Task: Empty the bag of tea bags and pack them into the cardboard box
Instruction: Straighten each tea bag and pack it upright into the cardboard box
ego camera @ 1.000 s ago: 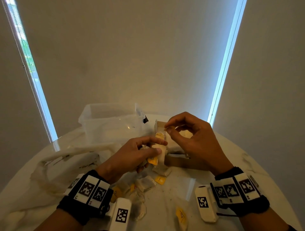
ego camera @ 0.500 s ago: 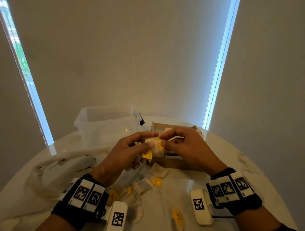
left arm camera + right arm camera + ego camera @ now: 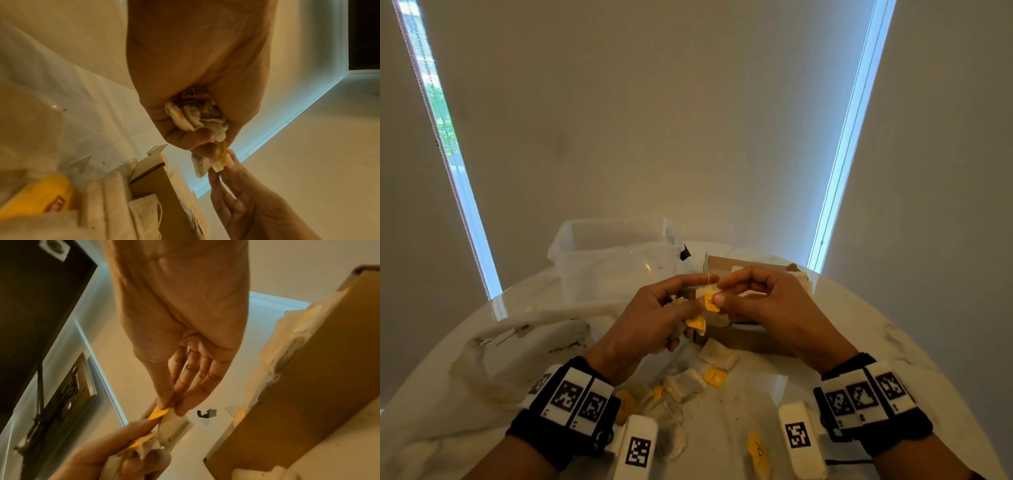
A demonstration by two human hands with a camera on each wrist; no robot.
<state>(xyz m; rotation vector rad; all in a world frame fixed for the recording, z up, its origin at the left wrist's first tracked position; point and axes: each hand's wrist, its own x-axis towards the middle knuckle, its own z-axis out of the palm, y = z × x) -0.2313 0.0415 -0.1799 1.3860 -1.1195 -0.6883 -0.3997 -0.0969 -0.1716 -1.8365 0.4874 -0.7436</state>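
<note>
Tea bag (image 3: pixel 709 298): pinched by right hand (image 3: pixel 767 305) fingertips, just before cardboard box (image 3: pixel 753 337). Left hand (image 3: pixel 650 318) clutches a bunch. Light, soft, tearable; best taken by edge beside the tag.

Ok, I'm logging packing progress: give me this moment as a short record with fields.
left hand: grips a bunch of tea bags
right hand: pinches one tea bag by its yellow tag
cardboard box: open, some tea bags inside
loose tea bags: several on the table
cloth bag: slumped at left
clear plastic tub: behind the hands
</note>
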